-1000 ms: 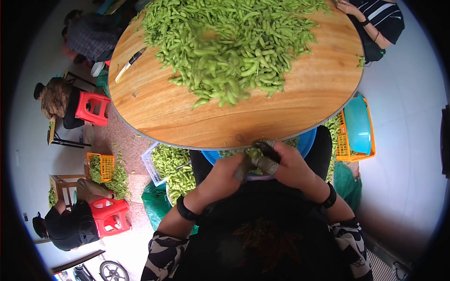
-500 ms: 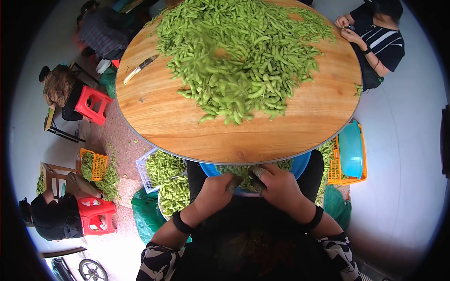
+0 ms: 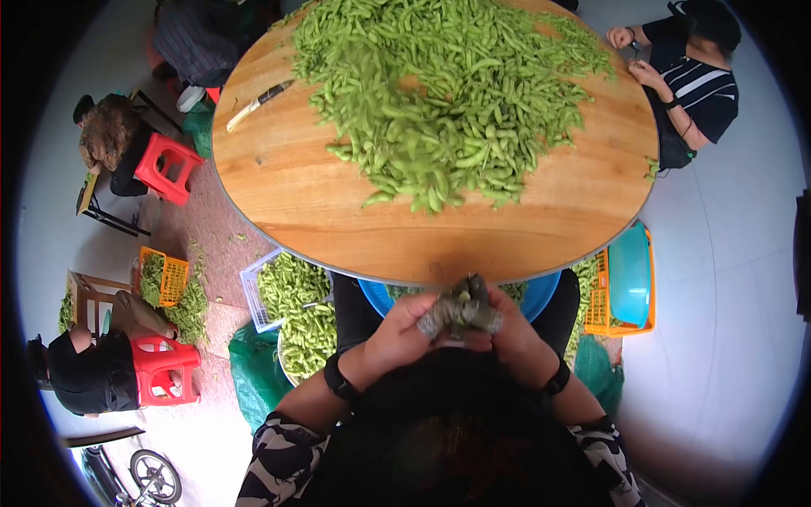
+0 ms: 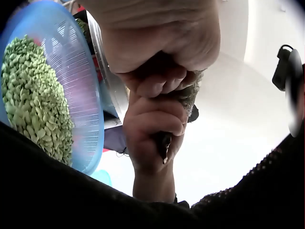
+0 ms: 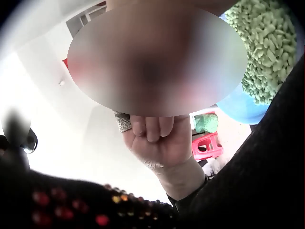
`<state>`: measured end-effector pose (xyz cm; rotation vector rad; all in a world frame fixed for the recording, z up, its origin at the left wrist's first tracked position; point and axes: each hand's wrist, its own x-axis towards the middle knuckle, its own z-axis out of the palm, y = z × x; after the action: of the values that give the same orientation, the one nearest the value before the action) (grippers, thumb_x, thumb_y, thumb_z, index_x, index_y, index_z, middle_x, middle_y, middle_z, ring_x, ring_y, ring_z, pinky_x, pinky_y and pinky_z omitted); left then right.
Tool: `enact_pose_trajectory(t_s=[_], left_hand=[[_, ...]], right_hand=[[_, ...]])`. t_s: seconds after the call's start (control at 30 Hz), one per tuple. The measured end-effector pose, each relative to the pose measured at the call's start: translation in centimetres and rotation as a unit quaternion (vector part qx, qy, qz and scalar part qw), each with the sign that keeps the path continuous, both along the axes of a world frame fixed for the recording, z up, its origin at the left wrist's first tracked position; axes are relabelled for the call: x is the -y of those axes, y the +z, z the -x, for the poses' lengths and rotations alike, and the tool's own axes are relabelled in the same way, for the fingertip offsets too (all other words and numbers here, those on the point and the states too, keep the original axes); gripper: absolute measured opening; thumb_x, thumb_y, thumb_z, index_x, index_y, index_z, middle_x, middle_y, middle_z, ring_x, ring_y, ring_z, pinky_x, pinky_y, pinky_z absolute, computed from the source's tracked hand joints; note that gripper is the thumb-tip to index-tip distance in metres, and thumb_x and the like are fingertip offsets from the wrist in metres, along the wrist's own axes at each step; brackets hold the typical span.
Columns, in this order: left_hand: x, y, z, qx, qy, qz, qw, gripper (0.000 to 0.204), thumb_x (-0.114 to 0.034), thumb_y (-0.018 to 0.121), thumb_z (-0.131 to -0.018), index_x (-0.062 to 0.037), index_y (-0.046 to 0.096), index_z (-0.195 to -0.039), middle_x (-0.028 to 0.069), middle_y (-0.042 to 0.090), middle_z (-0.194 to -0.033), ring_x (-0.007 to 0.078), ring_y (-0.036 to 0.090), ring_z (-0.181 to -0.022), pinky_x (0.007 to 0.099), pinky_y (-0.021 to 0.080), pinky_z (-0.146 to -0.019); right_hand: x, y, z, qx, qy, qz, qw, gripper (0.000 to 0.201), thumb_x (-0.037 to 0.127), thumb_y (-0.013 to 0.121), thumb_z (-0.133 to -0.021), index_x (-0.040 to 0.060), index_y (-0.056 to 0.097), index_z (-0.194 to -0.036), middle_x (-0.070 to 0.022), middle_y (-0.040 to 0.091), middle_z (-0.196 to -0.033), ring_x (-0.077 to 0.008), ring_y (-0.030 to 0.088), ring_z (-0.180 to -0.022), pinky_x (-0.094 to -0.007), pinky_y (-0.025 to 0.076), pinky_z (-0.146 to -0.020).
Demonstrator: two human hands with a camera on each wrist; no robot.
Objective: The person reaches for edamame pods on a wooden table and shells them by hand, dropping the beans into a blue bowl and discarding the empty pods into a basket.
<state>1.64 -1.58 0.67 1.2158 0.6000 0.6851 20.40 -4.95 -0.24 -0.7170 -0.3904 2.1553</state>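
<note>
In the head view my left hand (image 3: 395, 325) and right hand (image 3: 517, 331) meet below the table's near edge, over a blue basket (image 3: 547, 297). Grey wrapping covers the thumbs and some fingertips. Between the thumbs they pinch a green soybean pod (image 3: 462, 306), mostly hidden. From the left wrist, the right hand (image 4: 155, 124) appears with curled fingers around a dark, pale-tipped thing whose kind I cannot tell. Shelled green beans (image 4: 35, 95) lie in the basket. The left hand's fingers (image 5: 152, 128) look curled in the right wrist view; a blur covers the grip above.
A round wooden table (image 3: 312, 211) bears a large heap of pods (image 3: 448, 110) and a knife (image 3: 258, 106). A white crate (image 3: 253, 287) of pods stands left, an orange crate (image 3: 621, 325) right. One person (image 3: 705, 80) sits across; others sit on red stools (image 3: 167, 173).
Half a second ago my hands were slightly apart and low over the basket. They have come together again around a pod. The head view has shifted, and the person across has moved their hands.
</note>
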Motion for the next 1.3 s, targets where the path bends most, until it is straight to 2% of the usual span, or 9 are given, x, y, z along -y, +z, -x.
enact_pose_trajectory(t_s=[0.23,0.4,0.53,0.6,0.7,0.93,1.1,1.23,1.3], left_hand=[[-0.3,-2.3,0.0,-0.106,0.030,-0.155,0.982,0.011,-0.005,0.054,-0.093,-0.0023,0.063,-0.099,0.0115,0.064,-0.082,0.0212,0.064,-0.073,0.0296,0.049,-0.068],[-0.6,-1.5,0.8,-0.079,0.082,-0.129,0.985,0.012,-0.003,0.055,-0.092,-0.0030,0.064,-0.100,0.0117,0.065,-0.084,0.0216,0.065,-0.077,0.0293,0.050,-0.070],[-0.5,-1.0,0.9,-0.144,0.084,-0.206,0.964,0.013,-0.001,0.057,-0.089,-0.0027,0.064,-0.100,0.0116,0.066,-0.084,0.0222,0.066,-0.078,0.0298,0.051,-0.070],[-0.3,-0.8,1.0,-0.154,0.088,-0.218,0.960,0.013,0.000,0.058,-0.089,-0.0024,0.064,-0.100,0.0117,0.066,-0.083,0.0229,0.066,-0.077,0.0303,0.051,-0.068],[-0.3,-0.4,1.8,-0.202,0.073,-0.230,0.949,0.011,-0.001,0.062,-0.087,-0.0021,0.065,-0.098,0.0125,0.065,-0.082,0.0255,0.066,-0.074,0.0319,0.050,-0.064],[0.1,1.4,7.1,-0.271,0.188,-0.256,0.909,0.006,-0.003,0.065,-0.085,-0.0014,0.067,-0.090,0.0140,0.063,-0.075,0.0253,0.063,-0.064,0.0321,0.050,-0.058],[1.1,0.0,14.1,-0.555,0.315,-0.311,0.704,0.020,-0.003,0.068,-0.080,-0.0011,0.065,-0.100,0.0135,0.066,-0.079,0.0259,0.066,-0.068,0.0337,0.052,-0.060],[0.1,1.0,14.8,-0.625,0.351,-0.409,0.565,0.050,-0.005,0.071,-0.076,0.0005,0.053,-0.123,0.0247,0.056,-0.111,0.0425,0.059,-0.096,0.0434,0.052,-0.079],[-1.0,2.7,11.9,-0.574,0.361,-0.404,0.614,0.048,-0.005,0.071,-0.077,0.0003,0.054,-0.121,0.0225,0.058,-0.106,0.0397,0.060,-0.093,0.0422,0.052,-0.078]], right_hand=[[-0.2,-2.5,-0.4,0.502,-0.178,-0.396,0.748,0.018,0.015,0.068,-0.085,0.0027,0.058,-0.093,-0.0019,0.056,-0.068,-0.0181,0.055,-0.053,-0.0325,0.043,-0.049],[0.8,0.4,-1.8,0.745,0.051,-0.341,0.571,0.024,0.013,0.072,-0.077,-0.0013,0.061,-0.093,-0.0233,0.062,-0.080,-0.0401,0.063,-0.075,-0.0358,0.049,-0.060],[0.8,2.0,-1.4,0.750,0.051,-0.359,0.552,0.022,0.011,0.071,-0.079,-0.0014,0.062,-0.095,-0.0205,0.066,-0.084,-0.0364,0.066,-0.078,-0.0350,0.051,-0.064],[-0.2,2.7,-0.2,0.598,-0.148,-0.402,0.677,0.021,0.010,0.070,-0.080,-0.0010,0.063,-0.097,-0.0172,0.067,-0.085,-0.0322,0.068,-0.078,-0.0350,0.051,-0.065],[-1.3,1.9,-0.8,0.598,-0.022,-0.357,0.718,0.023,0.009,0.070,-0.081,-0.0003,0.063,-0.101,-0.0150,0.068,-0.086,-0.0281,0.069,-0.077,-0.0335,0.052,-0.067],[-7.5,3.8,1.2,0.631,-0.119,-0.428,0.636,0.025,0.012,0.070,-0.081,0.0006,0.062,-0.102,-0.0154,0.066,-0.085,-0.0296,0.067,-0.075,-0.0354,0.052,-0.065],[-14.7,2.5,2.9,0.779,-0.151,-0.432,0.428,0.024,0.011,0.068,-0.076,-0.0005,0.056,-0.093,-0.0195,0.059,-0.084,-0.0371,0.061,-0.072,-0.0447,0.051,-0.062],[-14.6,2.7,3.0,0.788,-0.149,-0.408,0.437,0.024,0.011,0.069,-0.074,-0.0001,0.056,-0.091,-0.0192,0.059,-0.086,-0.0375,0.062,-0.073,-0.0449,0.051,-0.063],[-13.2,3.1,2.2,0.738,-0.173,-0.436,0.484,0.026,0.013,0.073,-0.074,0.0005,0.059,-0.092,-0.0156,0.062,-0.082,-0.0304,0.063,-0.070,-0.0420,0.051,-0.062]])
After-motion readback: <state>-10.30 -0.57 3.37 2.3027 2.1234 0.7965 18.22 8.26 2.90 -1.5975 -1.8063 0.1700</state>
